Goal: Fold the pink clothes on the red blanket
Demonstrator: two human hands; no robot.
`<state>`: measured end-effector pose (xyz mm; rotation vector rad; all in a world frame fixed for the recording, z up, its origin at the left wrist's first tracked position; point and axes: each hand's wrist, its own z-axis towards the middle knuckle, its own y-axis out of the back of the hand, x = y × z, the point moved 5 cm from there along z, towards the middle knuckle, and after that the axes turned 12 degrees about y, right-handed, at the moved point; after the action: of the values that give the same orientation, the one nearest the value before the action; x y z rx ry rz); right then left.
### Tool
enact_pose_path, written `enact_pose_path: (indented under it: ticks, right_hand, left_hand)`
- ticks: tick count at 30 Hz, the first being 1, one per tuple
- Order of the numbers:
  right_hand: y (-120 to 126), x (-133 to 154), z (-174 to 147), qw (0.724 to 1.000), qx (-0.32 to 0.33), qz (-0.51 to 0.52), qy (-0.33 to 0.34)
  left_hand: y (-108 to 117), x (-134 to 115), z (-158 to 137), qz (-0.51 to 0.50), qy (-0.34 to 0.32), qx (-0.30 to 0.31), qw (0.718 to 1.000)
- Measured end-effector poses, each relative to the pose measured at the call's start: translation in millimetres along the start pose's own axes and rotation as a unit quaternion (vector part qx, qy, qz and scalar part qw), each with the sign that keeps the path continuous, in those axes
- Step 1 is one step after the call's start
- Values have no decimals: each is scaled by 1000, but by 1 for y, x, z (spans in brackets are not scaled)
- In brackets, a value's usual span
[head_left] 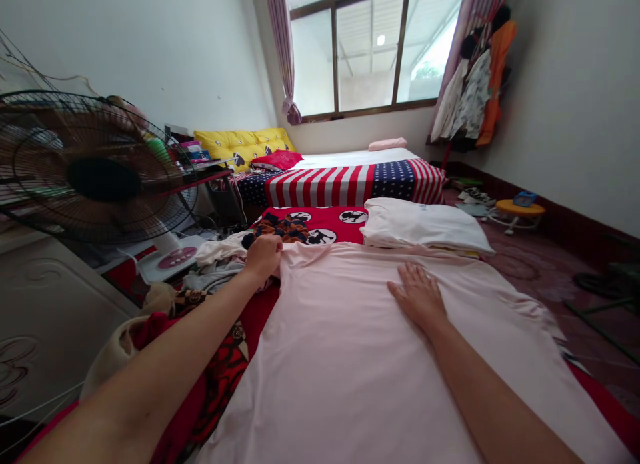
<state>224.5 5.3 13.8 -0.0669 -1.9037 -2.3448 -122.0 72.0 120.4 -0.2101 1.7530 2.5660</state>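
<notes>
Both forearms bare, slanting forward and inward; left arm (165, 371) ends in left hand (264, 256), fingers curled closed; right arm (493, 394) ends in right hand (421, 296), flat, palm down, thumb apart.

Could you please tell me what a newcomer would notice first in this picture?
Probably the large pale pink cloth spread across the front, with the left hand gripping its far left corner and the right hand flat on it. Next might come the big black fan at the left edge. Farther back, under the window, the star-and-stripe cover stands out.
</notes>
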Motion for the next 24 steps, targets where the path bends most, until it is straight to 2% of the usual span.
enact_pose_path:
  ticks: [2, 4, 5, 7, 9, 11, 16, 19, 21, 24]
  right_hand:
    - [0, 0, 0, 1000, 0, 2, 1]
    - [0, 0, 1, 1000, 4, 2, 4]
    - [0, 0, 1, 1000, 5, 2, 5]
    - [0, -1, 1, 1000, 8, 3, 8]
    - [0, -1, 1, 1000, 8, 3, 11]
    - [1, -1, 0, 1000, 3, 2, 18]
    - [7, -4, -1, 997, -47, 33, 43]
    - [12, -6, 0, 993, -76, 79, 47]
    - [16, -4, 1, 992, -75, 91, 38]
    - [24, 8, 3, 996, -35, 76, 42]
  left_hand:
    - [12, -30, -8, -16, -25, -18, 999]
    - [22, -68, -25, -49, -77, -19, 996]
    - [28, -89, -39, -107, -152, -10, 983]
    - [40, -121, -68, -195, -287, 20, 938]
    - [48, -128, -91, -238, -327, 38, 914]
    - [50, -112, -102, -256, -292, 57, 920]
    - [33, -29, -120, -222, -139, 142, 955]
    - [19, 12, -143, -182, -59, 223, 956]
    - [13, 27, -162, -157, -35, 262, 952]
    - [16, 35, -183, -114, -35, 270, 955]
